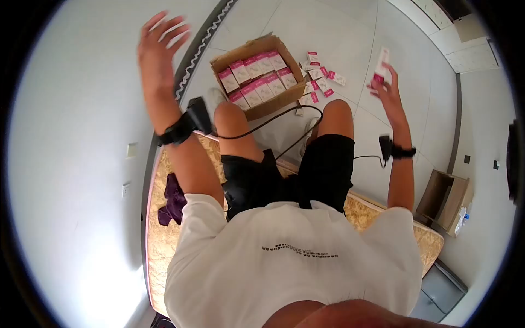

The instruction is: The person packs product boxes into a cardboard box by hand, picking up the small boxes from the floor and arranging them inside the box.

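Note:
My right hand (389,94) is raised at the right with a small white-and-pink box (382,59) pinched between its fingers, the pink end nearest the palm. At the upper left, my left hand (159,54) hangs in the air beside the wall, fingers spread and nothing in them. Between my hands, in front of my knees, stands an open cardboard box (276,103) packed with rows of upright white boxes (263,92) with pink tops. Several more small white-and-pink boxes (322,83) lie scattered on the floor to its right.
Black bands with devices sit on both wrists, and a black cable (257,129) runs across my legs. I sit on a bed with a gold mattress (160,254); a dark purple cloth (174,201) lies on it. An open brown bedside cabinet (444,199) stands at the right.

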